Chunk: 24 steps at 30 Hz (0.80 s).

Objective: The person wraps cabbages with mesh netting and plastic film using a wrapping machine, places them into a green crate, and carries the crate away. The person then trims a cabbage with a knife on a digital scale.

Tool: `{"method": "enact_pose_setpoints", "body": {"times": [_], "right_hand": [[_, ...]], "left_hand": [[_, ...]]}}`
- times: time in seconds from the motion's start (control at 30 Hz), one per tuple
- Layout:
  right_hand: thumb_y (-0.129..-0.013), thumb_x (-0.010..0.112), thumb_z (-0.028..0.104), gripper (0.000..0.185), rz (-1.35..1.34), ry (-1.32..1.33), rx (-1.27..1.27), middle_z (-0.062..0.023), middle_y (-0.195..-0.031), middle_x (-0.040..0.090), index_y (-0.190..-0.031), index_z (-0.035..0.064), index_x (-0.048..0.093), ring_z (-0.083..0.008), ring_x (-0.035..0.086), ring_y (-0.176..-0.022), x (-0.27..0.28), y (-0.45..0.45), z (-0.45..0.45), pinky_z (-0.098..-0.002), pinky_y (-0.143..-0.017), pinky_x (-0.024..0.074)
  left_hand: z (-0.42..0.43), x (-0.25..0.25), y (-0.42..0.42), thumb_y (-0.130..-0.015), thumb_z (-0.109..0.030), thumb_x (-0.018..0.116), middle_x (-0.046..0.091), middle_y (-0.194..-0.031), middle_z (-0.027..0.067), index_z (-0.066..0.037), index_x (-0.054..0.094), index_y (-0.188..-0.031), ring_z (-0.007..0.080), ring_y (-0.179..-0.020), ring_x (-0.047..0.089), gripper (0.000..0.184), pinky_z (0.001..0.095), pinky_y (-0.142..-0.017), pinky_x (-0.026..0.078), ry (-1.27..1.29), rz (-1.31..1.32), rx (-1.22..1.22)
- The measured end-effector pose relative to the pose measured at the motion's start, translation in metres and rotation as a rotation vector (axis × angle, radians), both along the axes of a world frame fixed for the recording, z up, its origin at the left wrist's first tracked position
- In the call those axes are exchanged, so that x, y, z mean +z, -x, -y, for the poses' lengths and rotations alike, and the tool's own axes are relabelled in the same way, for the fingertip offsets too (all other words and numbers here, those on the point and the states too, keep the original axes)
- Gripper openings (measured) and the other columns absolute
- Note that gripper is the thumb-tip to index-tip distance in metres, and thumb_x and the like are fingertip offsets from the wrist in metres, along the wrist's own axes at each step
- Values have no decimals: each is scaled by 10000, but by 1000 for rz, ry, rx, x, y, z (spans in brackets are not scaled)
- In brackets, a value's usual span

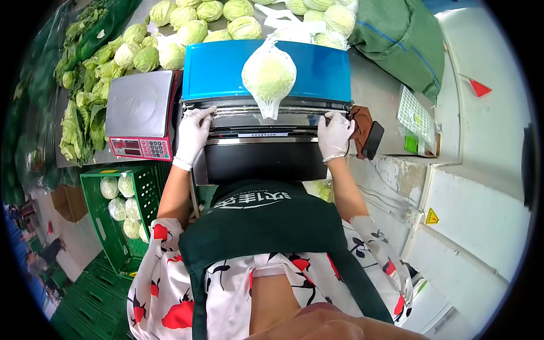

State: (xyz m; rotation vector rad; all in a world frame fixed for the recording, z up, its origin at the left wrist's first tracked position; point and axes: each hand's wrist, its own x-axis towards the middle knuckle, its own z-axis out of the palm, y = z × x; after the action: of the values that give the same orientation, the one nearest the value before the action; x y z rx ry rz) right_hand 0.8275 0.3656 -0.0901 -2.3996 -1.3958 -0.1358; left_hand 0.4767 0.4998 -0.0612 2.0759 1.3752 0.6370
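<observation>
A cling-film wrapping machine point(266, 161) with a blue top stands right in front of me. Across it, between my hands, runs a shiny strip of clear plastic film point(232, 117). My left hand point(194, 135), in a white glove, has its fingers closed at the left end of the film. My right hand point(335, 136), also gloved, is closed at the right end, with its fingertips curled down. Beyond the film, a round cabbage point(269, 73) in a white foam net lies on the blue top, the net's gathered tail pointing toward me.
Left of the machine sits a red scale point(139, 113) with a metal plate. Loose cabbages point(192, 32) and a pile of leaves lie behind. Wrapped cabbages fill part of a green crate point(122, 215) at lower left. A brown cloth point(361, 127) lies beside my right hand.
</observation>
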Motion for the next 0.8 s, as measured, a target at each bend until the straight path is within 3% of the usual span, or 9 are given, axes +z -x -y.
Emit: {"method": "enact_pose_setpoints", "body": {"times": [0.23, 0.33, 0.63, 0.73, 0.8], "right_hand": [[-851, 699, 230, 194, -250, -2, -129, -52, -916, 660, -949, 97, 598, -273, 590, -1028, 8, 8, -4, -508, -1111, 262], [-847, 710, 241, 207, -157, -45, -108, -55, -910, 666, -945, 98, 597, -270, 598, -1013, 2, 9, -5, -500, -1108, 265], [-852, 713, 325, 285, -303, -59, -199, -27, -801, 680, -945, 94, 574, -253, 615, -947, 15, 28, -23, -429, -1070, 291], [-845, 722, 283, 249, -269, -125, -208, -6, -739, 667, -936, 100, 581, -237, 608, -870, 1, 27, -29, -398, -1015, 303], [-826, 735, 221, 224, -438, -110, -211, -24, -758, 679, -936, 84, 597, -221, 622, -842, 3, 22, -30, -381, -975, 355]], "left_hand": [[-2, -7, -3, -830, -44, 658, 658, -809, 83, -95, 758, -1057, 265, -819, 603, 253, 365, -784, 490, -248, -167, -66], [-1, -3, -9, -815, -55, 655, 658, -813, 75, -94, 765, -1029, 263, -817, 604, 244, 367, -751, 487, -332, -280, -70], [-8, 2, -13, -799, -51, 633, 660, -815, 62, -97, 765, -1014, 255, -813, 604, 257, 365, -747, 489, -354, -360, -113], [-7, 3, -14, -794, -41, 628, 661, -822, 77, -94, 766, -1005, 268, -821, 604, 258, 370, -747, 497, -359, -362, -110], [-7, 1, -12, -836, -38, 617, 668, -829, 77, -85, 765, -1025, 231, -808, 612, 245, 344, -761, 499, -356, -357, -110]]}}
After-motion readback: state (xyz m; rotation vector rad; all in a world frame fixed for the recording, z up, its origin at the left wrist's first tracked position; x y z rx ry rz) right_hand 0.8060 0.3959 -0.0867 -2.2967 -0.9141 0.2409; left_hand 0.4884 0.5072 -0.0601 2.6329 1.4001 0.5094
